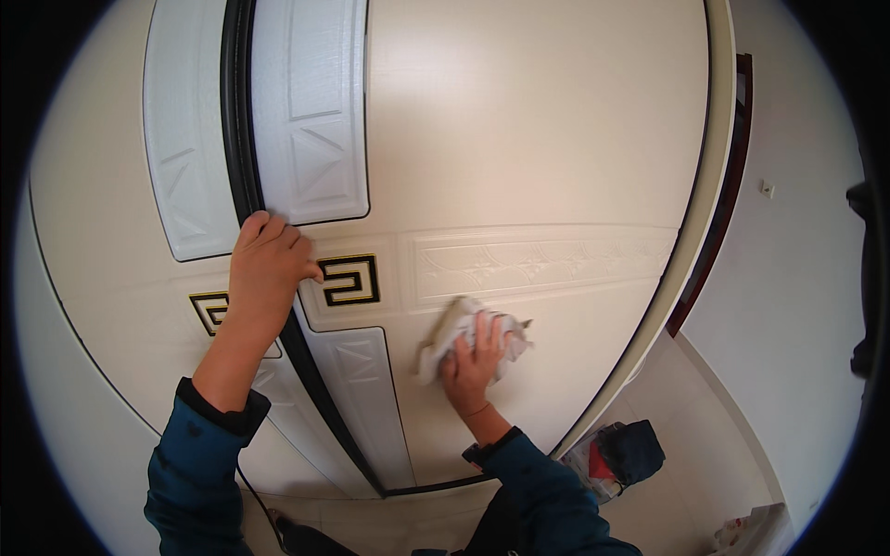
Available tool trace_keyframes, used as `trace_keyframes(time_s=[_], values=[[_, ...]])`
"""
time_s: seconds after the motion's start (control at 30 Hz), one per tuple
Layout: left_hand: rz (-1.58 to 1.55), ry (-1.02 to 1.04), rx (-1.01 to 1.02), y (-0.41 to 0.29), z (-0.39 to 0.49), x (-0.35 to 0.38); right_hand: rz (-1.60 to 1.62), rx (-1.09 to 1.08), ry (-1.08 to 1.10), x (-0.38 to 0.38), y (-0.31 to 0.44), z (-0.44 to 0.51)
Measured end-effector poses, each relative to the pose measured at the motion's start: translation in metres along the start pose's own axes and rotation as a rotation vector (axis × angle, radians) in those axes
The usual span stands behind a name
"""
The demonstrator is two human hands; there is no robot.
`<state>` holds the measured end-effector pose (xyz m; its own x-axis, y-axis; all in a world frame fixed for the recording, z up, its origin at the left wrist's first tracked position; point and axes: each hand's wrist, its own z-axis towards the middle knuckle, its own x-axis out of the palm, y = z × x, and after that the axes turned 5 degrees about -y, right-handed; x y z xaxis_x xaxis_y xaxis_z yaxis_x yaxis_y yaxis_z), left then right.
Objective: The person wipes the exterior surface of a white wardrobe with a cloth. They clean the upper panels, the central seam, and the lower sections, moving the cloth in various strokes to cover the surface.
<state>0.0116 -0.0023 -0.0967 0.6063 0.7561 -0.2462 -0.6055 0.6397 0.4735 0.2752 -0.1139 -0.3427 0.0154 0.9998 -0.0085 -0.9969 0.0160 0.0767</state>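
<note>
A cream wardrobe door panel [535,160] with embossed trim fills the middle of the view. Flat against it, below the embossed band [542,260], my right hand [480,361] presses a crumpled light cloth [445,333]; both are slightly blurred. My left hand [271,250] has its fingers curled over the black vertical edge strip [243,104] between two door panels. Just right of that hand is a black and gold key-pattern ornament [351,279]. A second such ornament [207,309] is partly hidden behind my left wrist.
Dark folded fabric [631,452] and a red item [599,464] lie in a bag on the tiled floor [667,417] at lower right. A white wall [786,278] with a small socket or switch [767,188] stands at right. A dark cable [257,490] hangs near my left sleeve.
</note>
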Motion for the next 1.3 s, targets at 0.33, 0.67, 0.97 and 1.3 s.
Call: trace_keyframes(time_s=[0.33,0.67,0.97,1.3], values=[[0.034,0.056,-0.005,-0.002,0.002,-0.004,0.188,-0.436,0.326,0.006,0.048,0.014],[0.033,-0.001,0.011,-0.004,0.005,-0.005,-0.069,-0.209,0.158,-0.073,-0.13,0.007],[0.028,-0.011,0.021,-0.004,0.006,-0.006,-0.403,0.612,-0.302,-0.115,-0.291,-0.002],[-0.009,-0.004,-0.011,-0.001,0.001,-0.001,-0.308,0.5,-0.301,-0.053,-0.174,-0.046]])
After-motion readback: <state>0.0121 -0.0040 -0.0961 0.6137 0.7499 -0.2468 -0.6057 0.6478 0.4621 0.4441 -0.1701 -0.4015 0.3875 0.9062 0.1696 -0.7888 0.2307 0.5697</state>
